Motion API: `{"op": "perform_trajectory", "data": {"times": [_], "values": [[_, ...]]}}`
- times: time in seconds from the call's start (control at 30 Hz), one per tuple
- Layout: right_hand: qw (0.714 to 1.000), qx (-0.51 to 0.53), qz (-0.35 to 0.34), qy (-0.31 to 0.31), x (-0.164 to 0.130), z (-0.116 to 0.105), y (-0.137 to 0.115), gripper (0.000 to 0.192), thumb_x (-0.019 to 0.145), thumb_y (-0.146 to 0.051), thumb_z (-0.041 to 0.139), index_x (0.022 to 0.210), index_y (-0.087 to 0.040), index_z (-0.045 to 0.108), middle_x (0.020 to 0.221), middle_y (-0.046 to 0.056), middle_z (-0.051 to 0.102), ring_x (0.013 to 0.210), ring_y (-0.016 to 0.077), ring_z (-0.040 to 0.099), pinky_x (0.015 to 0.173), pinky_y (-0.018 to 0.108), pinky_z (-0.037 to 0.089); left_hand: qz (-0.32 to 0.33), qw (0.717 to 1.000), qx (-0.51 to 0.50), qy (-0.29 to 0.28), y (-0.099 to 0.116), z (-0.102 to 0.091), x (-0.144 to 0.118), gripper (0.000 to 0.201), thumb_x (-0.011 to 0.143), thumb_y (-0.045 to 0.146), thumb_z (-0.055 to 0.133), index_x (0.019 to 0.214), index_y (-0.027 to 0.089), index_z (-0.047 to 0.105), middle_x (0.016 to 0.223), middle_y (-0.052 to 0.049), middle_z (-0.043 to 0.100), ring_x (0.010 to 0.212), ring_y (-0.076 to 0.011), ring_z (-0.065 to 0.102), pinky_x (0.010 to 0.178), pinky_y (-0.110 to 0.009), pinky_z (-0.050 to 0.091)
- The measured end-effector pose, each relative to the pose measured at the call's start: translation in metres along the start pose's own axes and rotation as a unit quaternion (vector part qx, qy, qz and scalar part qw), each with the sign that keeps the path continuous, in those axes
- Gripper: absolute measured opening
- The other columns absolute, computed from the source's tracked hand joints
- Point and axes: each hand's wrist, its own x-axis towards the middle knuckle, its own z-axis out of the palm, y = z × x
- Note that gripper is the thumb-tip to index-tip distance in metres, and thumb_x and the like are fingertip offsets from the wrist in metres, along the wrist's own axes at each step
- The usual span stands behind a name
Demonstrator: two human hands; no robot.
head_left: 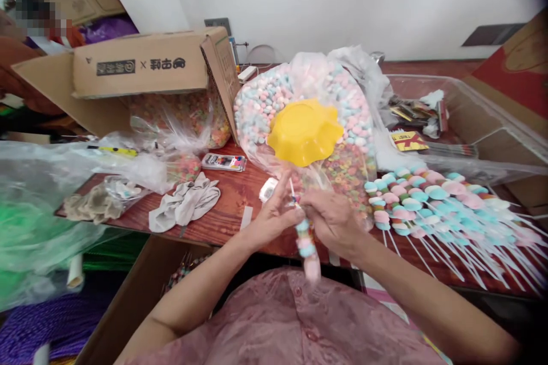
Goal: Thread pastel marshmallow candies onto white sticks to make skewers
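With my left hand (274,210) and right hand (333,218) both pinching the stick end of the candy skewer (305,246), at six o'clock from the yellow bowl (305,131), I'd steady with the left and turn the right lightly, sparing the soft-looking sweets.

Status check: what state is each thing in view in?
Pastel marshmallow skewer: held between left hand and right hand, candies threaded
Piled pastel candy skewers: threaded, lying on the reddish-brown wood-grain table
Scalloped yellow plastic bowl: apparently upside down
Large clear plastic marshmallow bag: filled
Brown cardboard box: open
Clear rectangular plastic bin: open, holding packets
Pale grey fabric: crumpled
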Motion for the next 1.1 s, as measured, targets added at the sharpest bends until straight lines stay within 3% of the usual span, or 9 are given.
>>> {"op": "perform_trajectory", "data": {"times": [0.2,0.3,0.4,0.53,0.63,0.73,0.8,0.97,1.1], "values": [[0.992,0.080,0.000,0.095,-0.017,0.032,-0.008,0.017,0.091,-0.019,0.050,0.080,-0.022,0.062,0.069,-0.001,0.064,0.063,0.0135,0.059,0.063,0.027,0.048,-0.106,0.985,-0.139,0.003,0.006,-0.015,-0.025,0.082,0.066,0.033,0.082,0.139,0.033,0.045,0.110,-0.003,0.064,0.080,-0.0114,0.062,0.075,-0.024,0.048],[0.995,0.097,0.025,0.028,-0.020,0.047,-0.011,0.022,0.090,-0.020,0.047,0.073,-0.021,0.061,0.066,0.000,0.063,0.063,0.0141,0.058,0.064,0.028,0.049,-0.148,0.987,-0.021,-0.053,0.014,-0.030,-0.044,0.035,0.078,0.037,0.071,0.107,0.019,0.067,0.085,-0.003,0.065,0.071,-0.0118,0.059,0.069,-0.023,0.046],[0.986,0.134,0.076,-0.058,-0.021,0.068,-0.017,0.025,0.091,-0.016,0.046,0.072,-0.020,0.061,0.062,-0.003,0.064,0.057,0.0113,0.059,0.058,0.024,0.050,-0.106,0.959,0.253,-0.063,0.024,-0.037,-0.066,0.026,0.092,0.035,0.051,0.087,0.015,0.068,0.071,-0.004,0.062,0.066,-0.0141,0.057,0.067,-0.026,0.044],[0.973,0.160,0.086,-0.141,-0.029,0.099,-0.033,0.032,0.086,-0.005,0.057,0.057,-0.020,0.058,0.041,-0.011,0.054,0.032,0.0051,0.046,0.036,0.016,0.039,-0.130,0.762,0.627,-0.099,0.033,-0.042,-0.101,0.033,0.090,0.018,0.037,0.083,0.015,0.069,0.083,-0.012,0.066,0.081,-0.0241,0.062,0.073,-0.034,0.045],[0.970,0.159,0.067,-0.171,-0.035,0.104,-0.042,0.023,0.078,-0.002,0.066,0.067,-0.022,0.066,0.049,-0.011,0.063,0.041,0.0065,0.056,0.041,0.016,0.045,-0.279,0.625,0.715,-0.140,0.031,-0.060,-0.125,0.034,0.085,0.011,0.036,0.088,0.015,0.070,0.087,-0.014,0.068,0.083,-0.0288,0.067,0.073,-0.038,0.047],[0.988,0.072,0.006,-0.134,-0.040,0.083,-0.033,0.022,0.081,-0.010,0.066,0.098,-0.021,0.071,0.082,0.000,0.074,0.071,0.0164,0.069,0.064,0.024,0.056,-0.376,0.548,0.739,-0.108,0.025,-0.087,-0.140,0.029,0.082,0.011,0.043,0.093,0.012,0.070,0.095,-0.017,0.070,0.094,-0.0337,0.067,0.077,-0.042,0.049],[0.992,0.064,0.014,-0.108,-0.048,0.062,-0.015,0.020,0.089,-0.016,0.056,0.101,-0.021,0.071,0.088,0.003,0.074,0.077,0.0182,0.070,0.071,0.027,0.057,-0.376,0.555,0.739,-0.063,0.022,-0.095,-0.141,0.025,0.082,0.017,0.052,0.099,0.012,0.070,0.101,-0.018,0.069,0.100,-0.0343,0.065,0.079,-0.042,0.049],[0.991,-0.012,0.130,0.042,-0.086,0.011,0.033,0.016,0.090,-0.021,0.055,0.093,-0.021,0.071,0.083,0.003,0.075,0.071,0.0168,0.070,0.065,0.027,0.056,-0.095,0.726,0.680,-0.016,0.001,-0.061,-0.085,0.028,0.096,0.032,0.044,0.101,0.019,0.067,0.104,-0.009,0.067,0.099,-0.0208,0.061,0.090,-0.033,0.047],[0.972,-0.168,0.112,0.122,-0.121,-0.027,0.044,0.018,0.089,-0.018,0.056,0.098,-0.021,0.071,0.088,0.004,0.076,0.077,0.0169,0.072,0.069,0.027,0.056,0.051,0.696,0.708,-0.109,-0.026,-0.020,-0.006,0.020,0.089,0.018,0.048,0.100,0.014,0.065,0.106,-0.012,0.064,0.102,-0.0258,0.056,0.087,-0.037,0.048]]}}
